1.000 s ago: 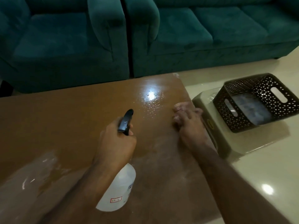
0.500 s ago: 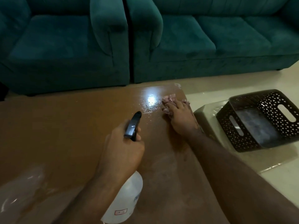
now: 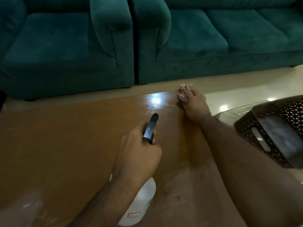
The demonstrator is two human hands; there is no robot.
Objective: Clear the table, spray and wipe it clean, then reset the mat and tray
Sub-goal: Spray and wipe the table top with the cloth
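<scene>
A soft, limp pink-and-white checked cloth (image 3: 184, 91), best bunched under the palm, is pressed by the right hand (image 3: 194, 104) on the glossy brown table (image 3: 68, 136), while a white plastic spray bottle (image 3: 141, 200) is gripped by the left hand (image 3: 139, 154).

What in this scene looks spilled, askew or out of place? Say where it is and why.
Wet streaks and droplets glisten on the table by its far right corner, beside the cloth under the right hand; this looks like spray, not a spill. The dark basket sits off the table, tilted. The left hand holds the spray bottle.
</scene>
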